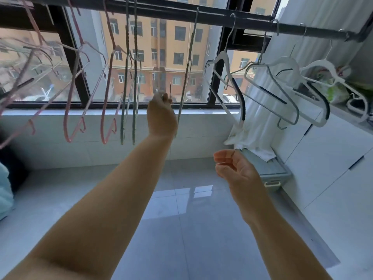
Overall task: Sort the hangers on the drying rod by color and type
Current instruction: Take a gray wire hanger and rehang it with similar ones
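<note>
A dark drying rod (pixel 218 19) runs across the top, in front of the window. Several pink hangers (pixel 69 98) hang on its left part. Two green hangers (pixel 131 81) hang edge-on near the middle, and a third green hanger (pixel 186 77) hangs alone further right. Several white hangers with black grip strips (pixel 238 91) fill the right end. My left hand (pixel 161 116) is raised between the green hangers, its fingertips pinching a thin part of the lone green hanger. My right hand (pixel 236 168) hovers lower, palm up, fingers loosely curled, holding nothing.
White cabinets (pixel 333 158) line the right wall, with bags (pixel 333 87) on top. A white cloth (pixel 254 122) hangs over a grey-green storage box (pixel 276 174) in the corner. A tiled window ledge (pixel 80 118) runs below the glass. A blue item (pixel 5 190) sits at the left edge.
</note>
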Action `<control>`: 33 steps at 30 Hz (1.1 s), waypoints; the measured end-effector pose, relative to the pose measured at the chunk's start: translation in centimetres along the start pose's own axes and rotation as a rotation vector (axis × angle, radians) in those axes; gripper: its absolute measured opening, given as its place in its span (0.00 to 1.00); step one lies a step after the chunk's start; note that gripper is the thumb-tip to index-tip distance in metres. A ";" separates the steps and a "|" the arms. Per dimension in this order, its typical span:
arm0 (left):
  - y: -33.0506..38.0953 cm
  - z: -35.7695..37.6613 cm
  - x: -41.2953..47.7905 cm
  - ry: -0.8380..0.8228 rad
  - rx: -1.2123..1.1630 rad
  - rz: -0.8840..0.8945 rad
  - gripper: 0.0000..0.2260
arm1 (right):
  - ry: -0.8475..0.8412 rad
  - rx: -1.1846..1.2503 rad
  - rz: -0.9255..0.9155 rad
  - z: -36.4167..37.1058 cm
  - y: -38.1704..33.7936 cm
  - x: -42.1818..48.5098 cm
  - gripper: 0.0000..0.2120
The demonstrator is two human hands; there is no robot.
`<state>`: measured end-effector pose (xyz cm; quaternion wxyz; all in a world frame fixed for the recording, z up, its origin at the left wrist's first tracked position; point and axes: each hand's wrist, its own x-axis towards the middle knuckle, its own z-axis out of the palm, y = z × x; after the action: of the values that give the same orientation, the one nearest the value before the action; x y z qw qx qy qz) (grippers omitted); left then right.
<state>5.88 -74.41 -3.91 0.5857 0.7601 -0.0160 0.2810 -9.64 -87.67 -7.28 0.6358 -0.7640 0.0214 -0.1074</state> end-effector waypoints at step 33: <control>-17.5 -17.5 -16.4 0.215 -0.877 -0.838 0.13 | -0.426 -0.116 0.379 -10.3 13.0 4.4 0.12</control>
<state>-8.89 -58.15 -23.91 0.9028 0.3574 0.2291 0.0691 -5.95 -100.89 -17.61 0.5901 -0.7867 0.0361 0.1777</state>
